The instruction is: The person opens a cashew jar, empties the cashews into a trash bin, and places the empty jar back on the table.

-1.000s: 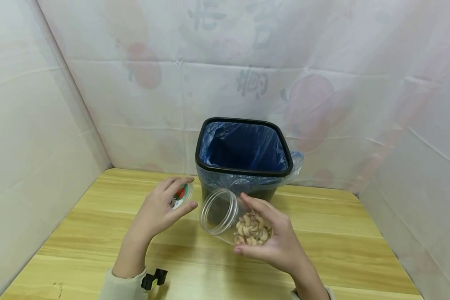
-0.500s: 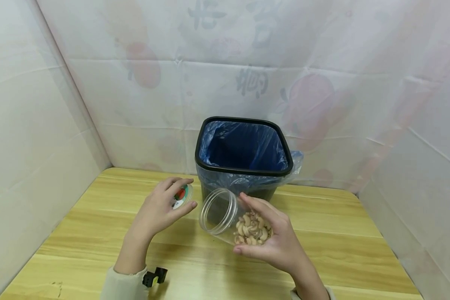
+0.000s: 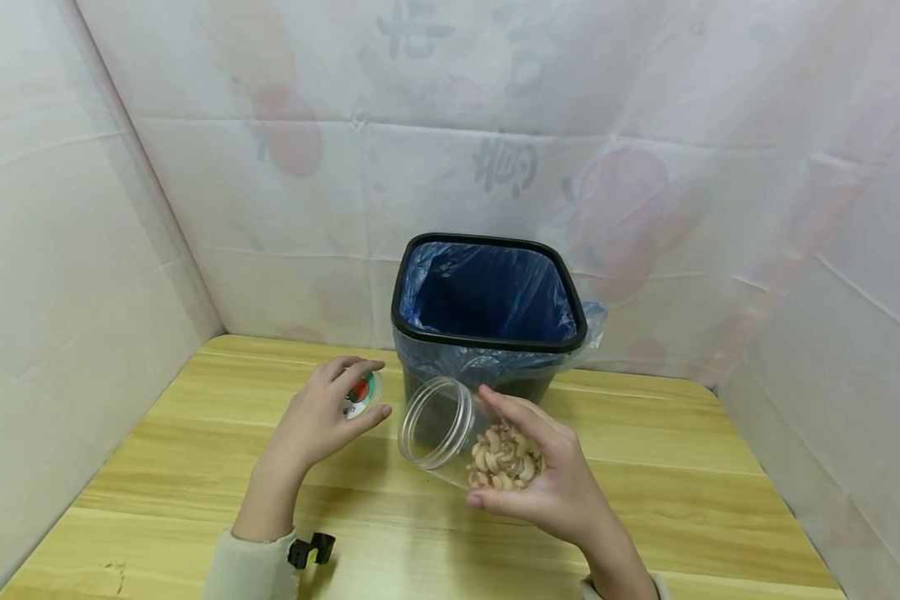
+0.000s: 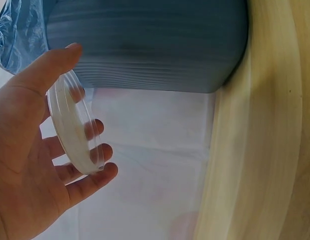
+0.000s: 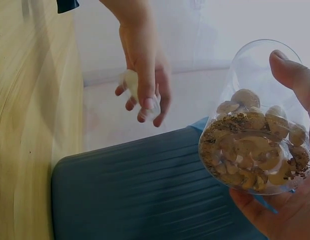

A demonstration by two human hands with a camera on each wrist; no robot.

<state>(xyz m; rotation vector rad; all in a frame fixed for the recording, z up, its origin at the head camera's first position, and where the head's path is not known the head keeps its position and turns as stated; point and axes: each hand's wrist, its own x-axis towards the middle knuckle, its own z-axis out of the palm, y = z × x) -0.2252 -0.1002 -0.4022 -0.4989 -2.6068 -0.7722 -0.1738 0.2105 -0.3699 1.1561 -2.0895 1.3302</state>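
Note:
My right hand (image 3: 547, 467) grips a clear plastic jar (image 3: 437, 423) round its lower part. The jar is tilted, its uncapped threaded mouth facing left toward my other hand. Cashews (image 3: 504, 458) lie in its base; the right wrist view shows dark crumbs among the nuts (image 5: 255, 145). My left hand (image 3: 317, 417) holds a round clear lid (image 4: 74, 122) by its edge, fingers and thumb curled about it. In the head view the lid's printed red, green and white top (image 3: 362, 395) shows between thumb and fingers. Lid and jar are apart.
A black-rimmed bin (image 3: 487, 342) lined with a blue plastic bag (image 3: 487, 292) stands on the wooden table (image 3: 645, 467), just behind the jar. Pale printed cloth (image 3: 285, 208) hangs at the back and both sides. A black clip (image 3: 311, 550) sits at the left cuff.
The left hand has shifted very slightly left with the lid. The right hand and the tilted jar stay nearly still, and the cashews remain inside it.

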